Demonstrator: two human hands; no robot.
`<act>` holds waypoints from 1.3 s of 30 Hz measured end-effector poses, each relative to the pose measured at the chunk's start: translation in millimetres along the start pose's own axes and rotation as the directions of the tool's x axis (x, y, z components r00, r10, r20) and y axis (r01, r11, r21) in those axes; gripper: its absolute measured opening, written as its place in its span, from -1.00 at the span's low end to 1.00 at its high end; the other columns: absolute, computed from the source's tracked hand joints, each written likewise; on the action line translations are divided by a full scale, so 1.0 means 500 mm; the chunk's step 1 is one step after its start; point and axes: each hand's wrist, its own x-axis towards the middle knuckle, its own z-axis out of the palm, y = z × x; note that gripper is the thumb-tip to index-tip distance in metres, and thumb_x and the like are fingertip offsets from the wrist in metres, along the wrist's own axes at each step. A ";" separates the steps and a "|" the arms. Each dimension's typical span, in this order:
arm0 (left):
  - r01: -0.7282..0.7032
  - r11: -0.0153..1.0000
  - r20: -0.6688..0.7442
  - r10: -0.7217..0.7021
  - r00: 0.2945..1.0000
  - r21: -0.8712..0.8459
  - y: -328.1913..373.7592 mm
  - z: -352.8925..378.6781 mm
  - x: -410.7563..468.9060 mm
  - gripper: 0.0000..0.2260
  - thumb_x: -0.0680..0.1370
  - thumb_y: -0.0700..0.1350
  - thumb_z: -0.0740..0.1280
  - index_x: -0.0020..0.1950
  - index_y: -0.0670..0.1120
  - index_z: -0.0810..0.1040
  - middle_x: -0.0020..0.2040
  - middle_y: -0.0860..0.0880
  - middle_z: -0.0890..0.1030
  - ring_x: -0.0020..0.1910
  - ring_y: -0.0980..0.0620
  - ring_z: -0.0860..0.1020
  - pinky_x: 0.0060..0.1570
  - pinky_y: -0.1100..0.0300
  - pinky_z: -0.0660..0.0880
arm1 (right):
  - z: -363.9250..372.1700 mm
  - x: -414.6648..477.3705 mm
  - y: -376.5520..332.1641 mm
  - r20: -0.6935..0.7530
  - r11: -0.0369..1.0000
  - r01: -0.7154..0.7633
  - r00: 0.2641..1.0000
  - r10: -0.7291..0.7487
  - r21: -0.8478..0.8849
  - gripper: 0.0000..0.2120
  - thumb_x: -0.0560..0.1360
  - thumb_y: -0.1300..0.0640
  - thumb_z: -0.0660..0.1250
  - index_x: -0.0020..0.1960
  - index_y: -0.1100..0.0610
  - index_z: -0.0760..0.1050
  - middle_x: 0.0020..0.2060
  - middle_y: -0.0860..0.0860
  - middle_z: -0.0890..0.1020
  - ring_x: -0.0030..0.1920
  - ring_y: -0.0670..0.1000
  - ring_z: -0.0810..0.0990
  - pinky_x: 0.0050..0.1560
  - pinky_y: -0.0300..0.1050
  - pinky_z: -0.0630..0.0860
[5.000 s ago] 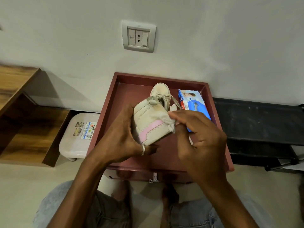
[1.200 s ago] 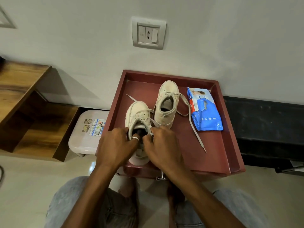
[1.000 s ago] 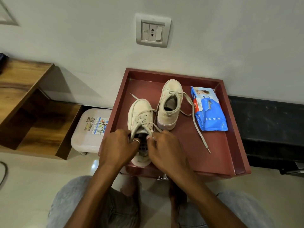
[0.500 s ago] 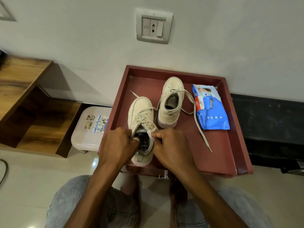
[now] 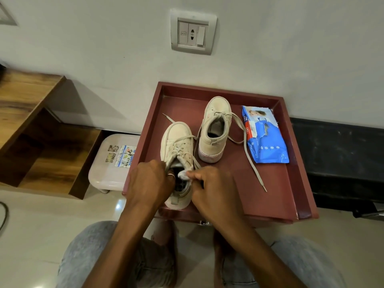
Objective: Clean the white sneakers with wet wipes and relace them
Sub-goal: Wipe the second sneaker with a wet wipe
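Observation:
Two white sneakers stand upright, toes to the wall, in a dark red tray. The near sneaker is at the tray's front left. My left hand grips the left side of its collar. My right hand pinches a crumpled white wet wipe at the shoe's opening. The far sneaker stands behind and to the right, with a loose lace trailing across the tray. A blue pack of wet wipes lies at the tray's right.
A small white plastic stool stands left of the tray, and a wooden shelf unit is further left. A wall socket is above. A dark low surface is to the right. My knees in jeans are below.
Five seconds ago I held one sneaker in the air and wiped its side. Now it stands in the tray, and my right hand has brought the wipe up at its opening.

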 end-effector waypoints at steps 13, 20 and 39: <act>0.054 0.997 0.127 -0.060 0.990 0.052 0.009 -0.022 0.005 -0.77 0.55 0.06 0.37 0.05 -0.08 0.64 -0.21 -0.02 0.61 -0.22 -0.05 0.62 -0.11 0.08 0.64 | 0.024 0.262 -0.011 -0.002 0.943 0.275 0.960 -0.281 -0.187 -0.80 0.49 0.31 0.36 0.01 0.11 0.71 -0.11 0.07 0.71 -0.09 0.08 0.65 -0.09 -0.22 0.45; 0.097 0.991 0.231 -0.115 0.966 0.089 0.016 -0.019 0.018 -0.76 0.61 -0.02 0.26 0.13 -0.14 0.57 -0.03 -0.11 0.63 -0.04 -0.12 0.62 -0.02 0.05 0.61 | 0.080 0.333 0.012 0.350 0.794 0.440 0.885 -0.306 -0.419 -0.80 0.43 0.30 0.35 -0.01 0.17 0.69 -0.07 0.14 0.70 -0.01 0.17 0.65 -0.03 0.04 0.56; 0.121 0.989 0.222 -0.138 0.965 0.090 0.025 -0.018 0.021 -0.76 0.65 -0.05 0.25 0.20 -0.17 0.57 -0.14 -0.05 0.53 -0.14 -0.03 0.54 -0.10 0.15 0.53 | 0.052 0.324 0.003 0.358 0.780 0.384 0.908 -0.220 -0.495 -0.79 0.50 0.27 0.31 0.05 0.13 0.68 0.01 0.13 0.68 0.04 0.18 0.62 0.03 -0.01 0.55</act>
